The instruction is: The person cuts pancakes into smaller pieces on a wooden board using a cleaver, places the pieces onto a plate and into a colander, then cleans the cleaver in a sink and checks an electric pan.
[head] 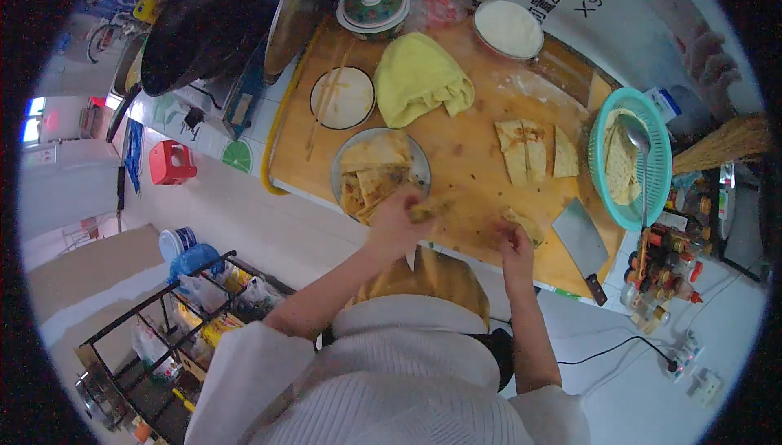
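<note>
Near the front edge of the wooden board, my left hand grips a piece of flatbread, which is blurred. To its left, a round plate carries several browned flatbread pieces. My right hand pinches another flatbread piece low over the board; the fingertips are partly hidden. Beyond that hand lie cut flatbread strips and a single wedge of flatbread. A cleaver rests flat at the right, its dark handle over the board's front edge.
A teal plastic basket at the right holds a pale flatbread and a metal ladle. Behind are a yellow cloth, a bowl with chopsticks across it, a lidded pot and a bowl of white powder.
</note>
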Demonstrator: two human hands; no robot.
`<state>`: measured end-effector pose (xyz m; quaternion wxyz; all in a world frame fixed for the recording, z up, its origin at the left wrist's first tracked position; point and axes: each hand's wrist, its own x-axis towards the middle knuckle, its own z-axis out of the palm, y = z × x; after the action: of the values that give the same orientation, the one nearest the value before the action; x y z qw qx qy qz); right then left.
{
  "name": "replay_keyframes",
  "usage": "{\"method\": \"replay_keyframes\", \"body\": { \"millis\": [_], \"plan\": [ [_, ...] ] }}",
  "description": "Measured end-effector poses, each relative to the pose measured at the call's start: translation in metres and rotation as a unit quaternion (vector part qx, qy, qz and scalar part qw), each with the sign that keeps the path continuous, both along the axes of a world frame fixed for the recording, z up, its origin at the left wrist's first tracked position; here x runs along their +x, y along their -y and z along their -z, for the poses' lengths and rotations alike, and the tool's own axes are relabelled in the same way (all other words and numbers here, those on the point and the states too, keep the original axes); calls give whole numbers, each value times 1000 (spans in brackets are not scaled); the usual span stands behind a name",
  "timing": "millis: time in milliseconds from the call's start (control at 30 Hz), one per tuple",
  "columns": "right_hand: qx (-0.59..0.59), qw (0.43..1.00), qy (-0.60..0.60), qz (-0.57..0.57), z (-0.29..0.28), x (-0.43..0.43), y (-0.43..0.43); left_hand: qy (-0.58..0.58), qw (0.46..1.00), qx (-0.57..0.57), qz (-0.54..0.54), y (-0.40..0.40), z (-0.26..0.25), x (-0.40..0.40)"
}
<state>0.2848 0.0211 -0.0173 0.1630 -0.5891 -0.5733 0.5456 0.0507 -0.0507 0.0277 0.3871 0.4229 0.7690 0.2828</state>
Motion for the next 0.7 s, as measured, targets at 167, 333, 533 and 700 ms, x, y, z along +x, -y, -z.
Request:
{"method": "replay_keyframes", "body": {
  "millis": [167, 333, 533, 700],
  "plan": [
    [-16, 1000, -1, 10, 0, -2, -1, 150, 917, 126, -349, 19, 18, -40],
    [58, 998, -29, 3, 5, 2, -12, -319, 923, 87, -196, 16, -7, -54],
    [-4, 995, -69, 76, -10, 8, -41, -251, 942, 211, -67, 0, -13, -39],
    [48, 994, -81, 49, -16, 26, -60, -214, 959, 184, 17, -68, 10, 0]
  ]
}}
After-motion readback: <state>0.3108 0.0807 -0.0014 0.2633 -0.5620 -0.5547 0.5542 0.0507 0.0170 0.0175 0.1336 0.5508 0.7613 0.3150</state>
